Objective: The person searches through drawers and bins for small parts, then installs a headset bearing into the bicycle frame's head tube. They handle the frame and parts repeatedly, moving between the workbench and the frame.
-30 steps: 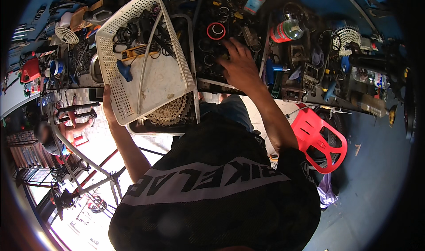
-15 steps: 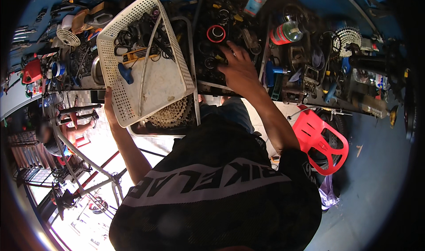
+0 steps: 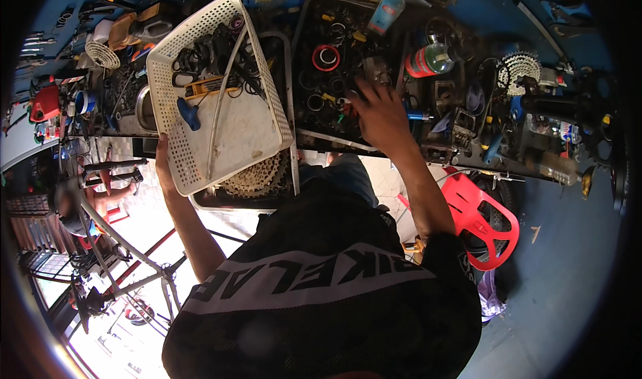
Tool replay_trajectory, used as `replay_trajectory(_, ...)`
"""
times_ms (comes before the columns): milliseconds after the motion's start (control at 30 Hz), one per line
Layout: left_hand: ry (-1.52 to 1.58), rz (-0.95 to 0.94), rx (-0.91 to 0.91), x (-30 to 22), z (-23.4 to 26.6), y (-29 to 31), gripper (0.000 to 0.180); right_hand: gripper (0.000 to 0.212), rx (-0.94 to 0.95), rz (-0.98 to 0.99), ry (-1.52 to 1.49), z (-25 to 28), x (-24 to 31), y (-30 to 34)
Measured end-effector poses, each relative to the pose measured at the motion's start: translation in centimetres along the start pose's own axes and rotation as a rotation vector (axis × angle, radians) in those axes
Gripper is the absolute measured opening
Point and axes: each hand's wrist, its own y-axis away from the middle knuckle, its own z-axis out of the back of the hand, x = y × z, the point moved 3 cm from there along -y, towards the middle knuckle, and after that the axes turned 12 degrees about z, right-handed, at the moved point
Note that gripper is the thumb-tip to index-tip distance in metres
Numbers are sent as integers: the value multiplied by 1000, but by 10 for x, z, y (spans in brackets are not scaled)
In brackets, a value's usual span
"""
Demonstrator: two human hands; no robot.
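- Cluttered workbench (image 3: 535,168) against a blue wall; one red plastic chair (image 3: 478,222) below it.
- Left hand (image 3: 164,168) grips one tilted white perforated basket (image 3: 221,91) by its lower edge.
- Right hand (image 3: 378,111), fingers spread, rests in one black parts tray (image 3: 314,132).
- One sprocket cassette (image 3: 254,178) under the basket.

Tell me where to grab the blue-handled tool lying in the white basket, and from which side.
Take the blue-handled tool by its blue T-shaped grip, which lies flat on the bare floor of the white basket. Come from above and from the open near end of the basket, since black parts crowd the far end. The left hand holds the basket's near edge, so the right hand would probably have to do it.
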Motion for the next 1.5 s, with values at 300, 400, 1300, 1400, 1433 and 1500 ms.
replay_trajectory(300,4,-11,11,1,3,-1,58,44,-165,-184,-221,12,-34,1)
replay_trajectory(400,19,-7,6,2,0,0,58,56,-196,-230,23,-9,-32,-12)
replay_trajectory(1300,3,5,-15,1,-1,1,56,30,-387,-426,-21,22,-44,26)
replay_trajectory(1400,1,7,-5,1,-1,2,55,27,-386,-446,-11,24,-49,32)
replay_trajectory(1433,-4,7,-8,0,-2,3,55,27,-376,-446,-10,24,-49,33)
replay_trajectory(1500,-4,7,-5,0,-3,3,55,25,-366,-411,-59,18,-50,30)
